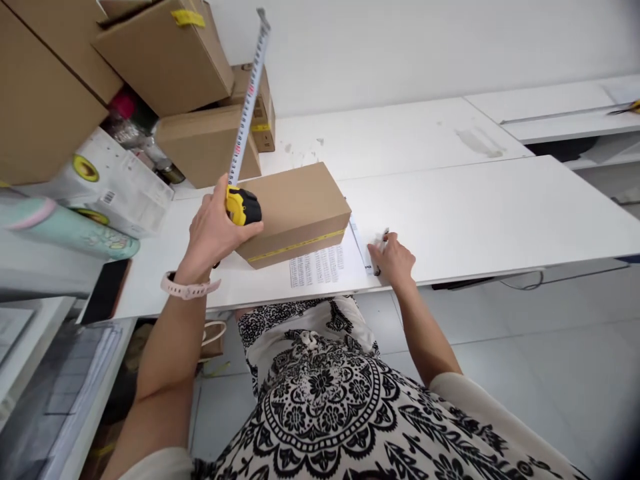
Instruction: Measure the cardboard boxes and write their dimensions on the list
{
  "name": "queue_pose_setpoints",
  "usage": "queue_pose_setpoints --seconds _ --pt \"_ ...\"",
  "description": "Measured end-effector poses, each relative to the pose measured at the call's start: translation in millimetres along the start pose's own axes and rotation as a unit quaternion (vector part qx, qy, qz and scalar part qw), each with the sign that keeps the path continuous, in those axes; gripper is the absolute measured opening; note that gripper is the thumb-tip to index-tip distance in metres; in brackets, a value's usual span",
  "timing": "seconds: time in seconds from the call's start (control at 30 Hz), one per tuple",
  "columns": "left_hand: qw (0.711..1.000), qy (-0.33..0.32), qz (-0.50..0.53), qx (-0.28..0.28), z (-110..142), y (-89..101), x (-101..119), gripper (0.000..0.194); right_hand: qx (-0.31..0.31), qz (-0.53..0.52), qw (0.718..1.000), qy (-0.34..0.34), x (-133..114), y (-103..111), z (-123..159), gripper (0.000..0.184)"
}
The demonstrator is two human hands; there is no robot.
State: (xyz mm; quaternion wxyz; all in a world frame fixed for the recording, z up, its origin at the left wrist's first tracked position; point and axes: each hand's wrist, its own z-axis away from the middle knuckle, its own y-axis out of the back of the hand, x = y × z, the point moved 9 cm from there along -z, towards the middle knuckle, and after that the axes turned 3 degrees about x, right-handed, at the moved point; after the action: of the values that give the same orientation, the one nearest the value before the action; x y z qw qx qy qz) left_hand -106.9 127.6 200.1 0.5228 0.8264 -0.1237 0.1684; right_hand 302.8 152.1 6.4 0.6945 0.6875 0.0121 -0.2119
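Since the white tabletop carries the brown carton, all positions below are relative to that carton. Stacked boxes: behind it and to the left, brown cardboard, yellow tape on the top one. Avocado-print box: left of the carton, white. Carton itself: closed, yellow strip along its near face. Mint tumbler: farther left, pink band around it. Printed sheet: at the carton's near right, partly covered by it, columns of small text showing. Left hand: at the carton's left end, grip clamped on the tape measure; can't tell if the thumb touches cardboard. Right hand: just right of the carton, low over the tabletop by the sheet's edge, fingers pinched together on a pen. Phone: well left, dark face up. Tape measure: yellow/black body beside the carton's left end, blade extended up and away. Pen: right of the carton, slim, mostly hidden by fingers.
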Motion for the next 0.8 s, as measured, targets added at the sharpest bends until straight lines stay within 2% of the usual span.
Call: queue_pose_setpoints --seconds 0.13,0.2,0.23,0.27,0.33,0.4,0.43,0.47,0.53,0.57,0.63,0.7,0.8 --pt "0.993 0.033 -0.087 -0.076 -18.8 -33.0 -3.0 0.103 -0.024 -0.002 0.999 0.045 -5.3 0.4 -2.0 0.036" --pt "0.989 0.028 -0.111 -0.098 -24.5 -40.3 -2.8 0.098 -0.018 -0.085 0.994 0.061 -1.8 4.0 -3.5 0.035" --pt "0.988 0.019 -0.116 -0.099 -25.3 -40.8 -0.3 0.096 -0.017 -0.164 0.984 0.065 0.7 6.6 -3.1 0.034" --pt "0.99 0.004 -0.114 -0.085 -23.9 -38.9 4.6 0.092 -0.021 -0.261 0.963 0.067 2.9 9.3 -1.5 0.033" --pt "0.996 -0.046 -0.081 -0.005 -10.6 -28.8 23.6 0.078 -0.04 -0.455 0.887 0.07 4.0 15.4 6.1 0.034" --pt "0.984 -0.134 -0.016 0.115 24.3 -19.5 52.8 0.056 -0.052 -0.579 0.81 0.079 0.3 22.9 19.1 0.034" --pt "0.968 -0.19 0.021 0.16 49.8 -21.6 68.8 0.047 -0.05 -0.608 0.788 0.085 -2.3 26.3 26.6 0.034" --pt "0.952 -0.249 0.059 0.169 77.4 -32.4 84.2 0.042 -0.04 -0.623 0.776 0.089 -4.6 28.8 34.3 0.033" --pt "0.926 -0.339 0.121 0.109 130.2 -72.5 107.6 0.033 -0.006 -0.624 0.777 0.085 -7.5 28.6 48.7 0.028" --pt "0.921 -0.364 0.122 0.072 152.9 -96.3 114.5 0.031 0.008 -0.617 0.783 0.078 -8.7 25.1 55.1 0.027" --pt "0.921 -0.378 0.096 -0.014 186.5 -144.5 119.1 0.038 0.009 -0.611 0.789 0.067 -13.4 11.3 65.3 0.036" --pt "0.923 -0.374 0.049 -0.081 205.0 -182.0 117.3 0.051 -0.023 -0.621 0.78 0.07 -21.6 -5.9 71.7 0.048" --pt "0.924 -0.359 -0.017 -0.133 210.1 -211.1 115.2 0.059 -0.085 -0.624 0.772 0.09 -34.8 -26.6 73.8 0.055"
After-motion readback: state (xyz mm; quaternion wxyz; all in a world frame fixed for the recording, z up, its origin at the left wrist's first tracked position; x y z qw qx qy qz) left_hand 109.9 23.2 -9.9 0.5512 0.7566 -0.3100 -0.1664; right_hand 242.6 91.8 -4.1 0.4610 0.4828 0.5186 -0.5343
